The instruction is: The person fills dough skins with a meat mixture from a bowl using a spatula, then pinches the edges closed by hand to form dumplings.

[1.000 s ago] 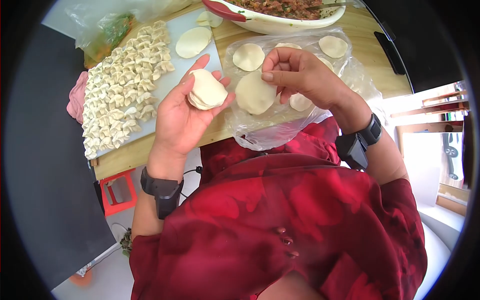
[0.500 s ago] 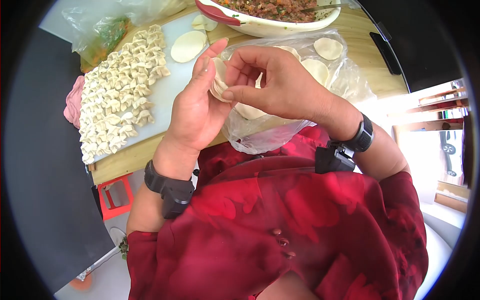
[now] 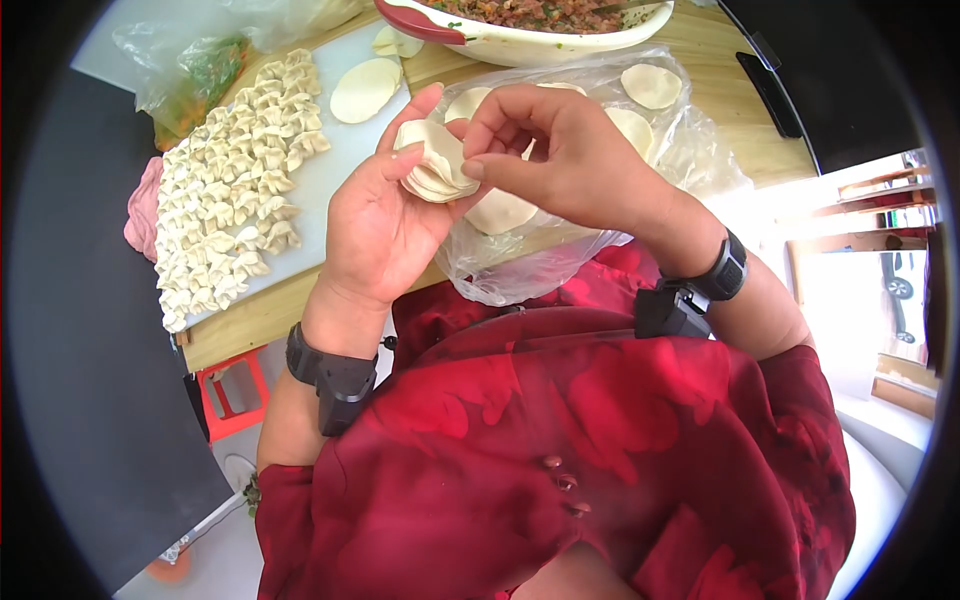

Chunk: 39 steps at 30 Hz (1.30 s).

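My left hand [image 3: 385, 215] holds a small stack of round dumpling wrappers [image 3: 432, 160], its thumb lying over their near edge. My right hand [image 3: 555, 145] pinches the right edge of the stack between thumb and fingers. Behind and below the hands, more loose wrappers [image 3: 652, 87] lie on a clear plastic bag [image 3: 500, 265]. A large wrapper [image 3: 365, 92] rests on the white board [image 3: 345, 60], left of my hands. Rows of folded dumplings [image 3: 240, 180] cover the left part of that board.
At the top stands a white bowl [image 3: 540, 45] of meat filling [image 3: 540, 14] with a utensil in it. A plastic bag with greens [image 3: 205, 80] is at the back left, and a pink cloth [image 3: 145, 210] by the board. A red stool [image 3: 232, 395] stands below the table.
The wrapper stack has turned from nearly edge-on to face upward, showing its round top and layered edges. My right hand has stayed at its edge, shifted slightly right.
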Each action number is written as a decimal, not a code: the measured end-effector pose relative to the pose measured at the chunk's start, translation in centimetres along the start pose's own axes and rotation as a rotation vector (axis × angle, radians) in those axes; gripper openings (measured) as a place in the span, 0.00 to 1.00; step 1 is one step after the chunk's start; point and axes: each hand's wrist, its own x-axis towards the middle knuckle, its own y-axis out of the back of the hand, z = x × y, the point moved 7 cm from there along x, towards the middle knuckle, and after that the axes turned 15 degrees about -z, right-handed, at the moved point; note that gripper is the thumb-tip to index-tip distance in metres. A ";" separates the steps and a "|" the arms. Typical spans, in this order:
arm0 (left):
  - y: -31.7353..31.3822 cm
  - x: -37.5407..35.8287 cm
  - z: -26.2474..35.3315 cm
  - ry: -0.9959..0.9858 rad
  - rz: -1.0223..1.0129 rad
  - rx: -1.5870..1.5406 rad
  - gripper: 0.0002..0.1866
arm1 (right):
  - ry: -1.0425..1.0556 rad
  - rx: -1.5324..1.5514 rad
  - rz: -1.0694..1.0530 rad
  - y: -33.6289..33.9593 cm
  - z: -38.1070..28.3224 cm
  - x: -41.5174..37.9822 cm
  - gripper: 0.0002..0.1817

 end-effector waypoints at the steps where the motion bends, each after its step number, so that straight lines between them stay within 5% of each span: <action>1: 0.0 0.1 -0.1 -0.002 -0.019 -0.012 0.27 | -0.001 0.001 0.003 -0.1 -0.3 -0.1 0.05; 7: -0.4 0.6 -0.3 -0.025 -0.055 -0.018 0.28 | 0.050 -0.101 0.027 -0.6 -2.1 0.0 0.05; 9: -0.2 0.5 -0.3 -0.021 -0.050 0.005 0.30 | 0.255 -0.247 0.037 -1.0 -3.0 -0.3 0.04; 15: -0.6 0.5 -0.2 -0.053 -0.029 -0.033 0.31 | 0.096 -0.244 0.056 0.2 -2.5 -0.6 0.05; 33: -0.8 0.6 0.2 -0.113 -0.113 0.186 0.30 | 0.191 -0.557 0.127 -0.7 -3.5 -0.6 0.03; 37: -1.4 0.2 0.2 -0.013 -0.026 0.346 0.31 | 0.181 -0.545 0.117 -0.3 -3.2 -0.5 0.04; 39: -1.0 0.0 0.2 0.015 -0.028 0.312 0.31 | 0.003 -0.254 0.067 0.4 -1.5 -0.2 0.06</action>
